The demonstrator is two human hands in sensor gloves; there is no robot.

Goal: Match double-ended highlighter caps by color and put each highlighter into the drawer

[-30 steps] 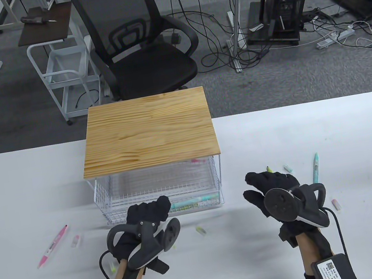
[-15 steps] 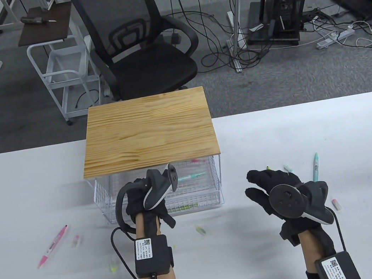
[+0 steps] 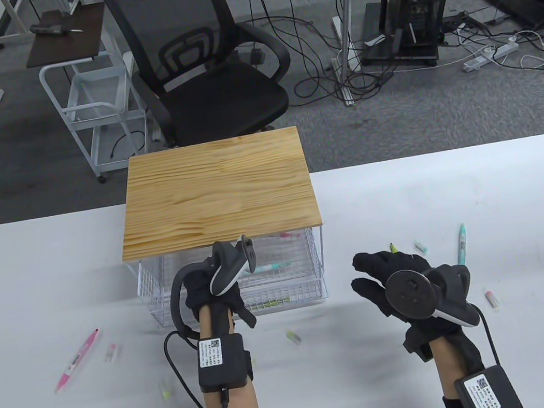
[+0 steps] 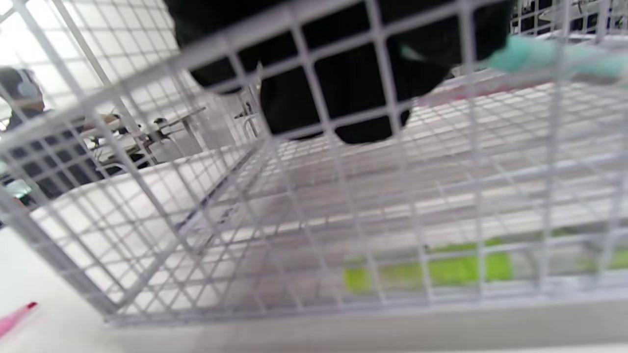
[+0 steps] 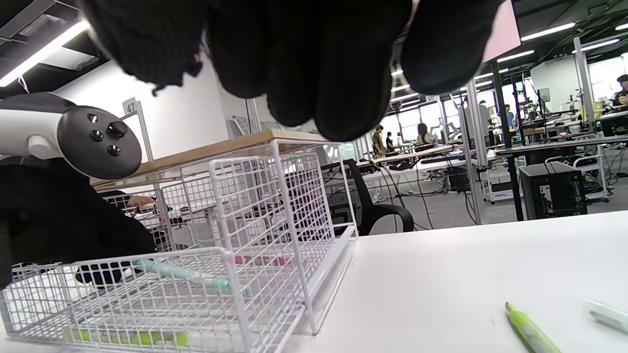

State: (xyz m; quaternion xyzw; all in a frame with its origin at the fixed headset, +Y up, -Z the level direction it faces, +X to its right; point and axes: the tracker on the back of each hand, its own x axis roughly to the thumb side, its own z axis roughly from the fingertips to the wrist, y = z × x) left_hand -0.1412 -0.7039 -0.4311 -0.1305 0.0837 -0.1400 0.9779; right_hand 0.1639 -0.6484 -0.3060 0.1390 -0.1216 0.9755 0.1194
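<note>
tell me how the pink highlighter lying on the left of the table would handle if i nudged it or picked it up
The pink highlighter looks like a slim, straight plastic barrel, so it is probably stiff and light. Lying flat on the smooth white table, it would likely slide or roll under a sideways nudge. Its narrow, smooth body may slip, so pinching it near the middle seems safest.

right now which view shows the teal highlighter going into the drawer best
The right wrist view: the teal highlighter shows side-on over the drawer, running out from the left hand. The table view shows only a short teal stretch through the mesh beside the hand. The left wrist view catches just a blurred teal end.
</note>
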